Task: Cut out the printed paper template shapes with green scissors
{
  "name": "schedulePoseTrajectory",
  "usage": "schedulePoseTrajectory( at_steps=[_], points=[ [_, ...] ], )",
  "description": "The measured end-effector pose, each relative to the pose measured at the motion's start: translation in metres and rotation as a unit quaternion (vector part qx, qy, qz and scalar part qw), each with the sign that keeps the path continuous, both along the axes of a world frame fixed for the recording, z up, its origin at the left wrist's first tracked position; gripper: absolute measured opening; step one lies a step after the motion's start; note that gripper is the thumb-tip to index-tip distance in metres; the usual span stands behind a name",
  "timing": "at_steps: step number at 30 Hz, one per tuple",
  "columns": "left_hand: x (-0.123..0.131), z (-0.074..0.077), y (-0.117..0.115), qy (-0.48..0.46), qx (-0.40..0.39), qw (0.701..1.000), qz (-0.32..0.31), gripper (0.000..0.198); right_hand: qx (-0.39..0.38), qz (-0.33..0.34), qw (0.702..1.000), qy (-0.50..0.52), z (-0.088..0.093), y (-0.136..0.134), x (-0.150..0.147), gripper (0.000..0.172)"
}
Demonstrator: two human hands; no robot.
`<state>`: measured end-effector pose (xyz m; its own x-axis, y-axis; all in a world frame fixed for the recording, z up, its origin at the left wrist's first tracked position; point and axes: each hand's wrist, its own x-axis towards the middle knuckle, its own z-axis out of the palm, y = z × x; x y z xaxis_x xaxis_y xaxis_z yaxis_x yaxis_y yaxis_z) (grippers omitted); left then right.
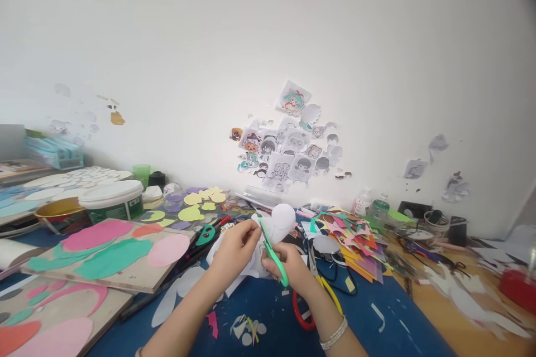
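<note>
Near the middle of the head view, my left hand pinches the left edge of a white paper cutout with a rounded top. My right hand is closed round the green handle of a pair of scissors. The blades point up and lie against the paper beside my left fingertips. Other white paper pieces lie under and behind both hands, and their outlines are partly hidden. Just right of my right wrist lie larger scissors with red and yellow handles.
Paper scraps lie on the blue mat in front. Coloured paper is heaped at the right. Boards with cut shapes and a white-lidded tub stand left. Drawings hang on the wall; small bottles stand right.
</note>
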<state>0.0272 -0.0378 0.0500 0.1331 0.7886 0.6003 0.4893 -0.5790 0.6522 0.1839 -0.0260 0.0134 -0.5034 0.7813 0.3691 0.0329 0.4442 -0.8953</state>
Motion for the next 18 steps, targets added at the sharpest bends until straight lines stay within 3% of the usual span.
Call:
schedulePoseTrajectory(
  at_steps=[9, 14, 18],
  points=[
    [0.008, -0.003, -0.002, -0.053, -0.019, 0.998, 0.002, 0.024, -0.025, 0.002, 0.997, 0.066, -0.011, 0.007, -0.007, 0.040],
    [0.013, 0.001, -0.007, -0.149, -0.084, 0.985, -0.032, 0.023, -0.033, 0.014, 0.994, 0.104, -0.008, 0.003, -0.010, 0.041],
    [0.014, -0.001, -0.008, -0.138, -0.072, 0.988, -0.006, 0.022, -0.038, 0.046, 0.992, 0.111, -0.006, 0.003, -0.008, 0.050]
  ],
)
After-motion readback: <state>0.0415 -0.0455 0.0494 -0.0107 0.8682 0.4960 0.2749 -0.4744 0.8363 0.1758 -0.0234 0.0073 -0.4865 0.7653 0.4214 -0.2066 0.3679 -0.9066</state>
